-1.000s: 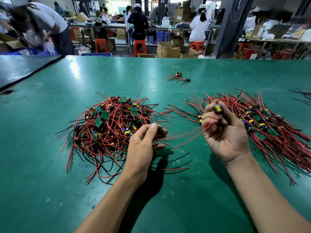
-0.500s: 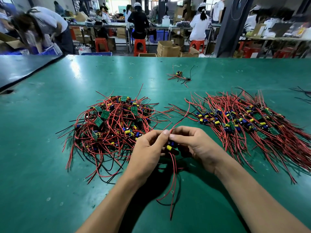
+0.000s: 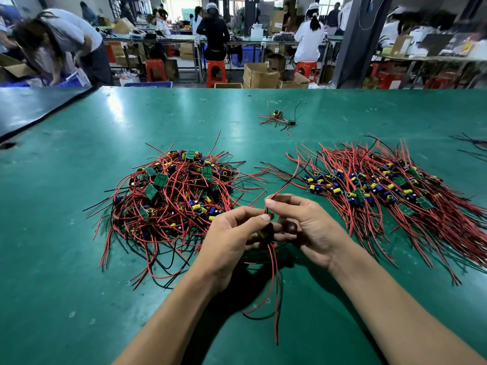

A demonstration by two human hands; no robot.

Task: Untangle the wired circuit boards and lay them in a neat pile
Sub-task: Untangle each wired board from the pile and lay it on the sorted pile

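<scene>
A tangled heap of small green circuit boards with red and black wires (image 3: pixel 174 201) lies left of centre on the green table (image 3: pixel 66 259). To the right lies a combed pile of the same boards (image 3: pixel 382 191), wires fanned out. Between them, my left hand (image 3: pixel 232 243) and my right hand (image 3: pixel 308 227) hold one wired board (image 3: pixel 266 231) just above the table. The board is mostly hidden by my fingers. My right thumb and forefinger pinch its upper wires, which rise toward the far right. Its lower red and black wires (image 3: pixel 274 291) hang toward me.
A small loose bunch of wired boards (image 3: pixel 278 118) lies farther back, and black wires (image 3: pixel 471 143) reach in at the right edge. A dark mat (image 3: pixel 31 109) covers the far left. Beyond the table, people work at benches with stools and cardboard boxes.
A second ago my right hand held a board over the right pile while my left reached into the tangle. Both hands then met on a new board; my right fingers have slid up its wires.
</scene>
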